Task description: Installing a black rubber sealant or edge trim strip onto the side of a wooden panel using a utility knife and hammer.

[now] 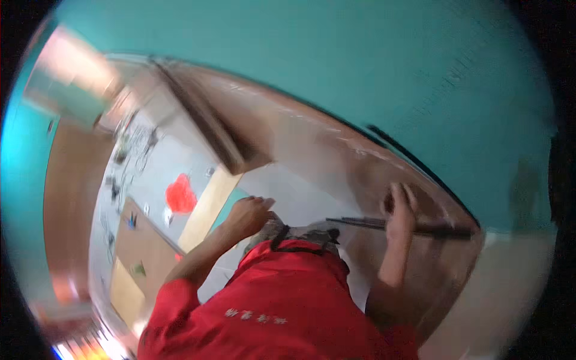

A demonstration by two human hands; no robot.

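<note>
The picture is tilted and blurred by motion. My right hand [401, 211] is closed around a long thin dark rod [360, 222] that lies across a brown wooden surface [312, 150]. My left hand [249, 214] has its fingers curled and rests by the edge of a teal sheet [233, 203] next to a pale yellow board [207, 210]. The blur hides whether it holds anything. Both forearms come out of red sleeves [270, 300]. A grey patterned thing with a black strap [288, 231] sits between my arms.
A teal wall [360, 60] fills the top and right. On a white surface [162, 168] to the left lie a red blob-shaped object [180, 195], small dark items [129, 150] and brown cardboard panels [144, 246]. A dark brown beam [210, 126] runs diagonally.
</note>
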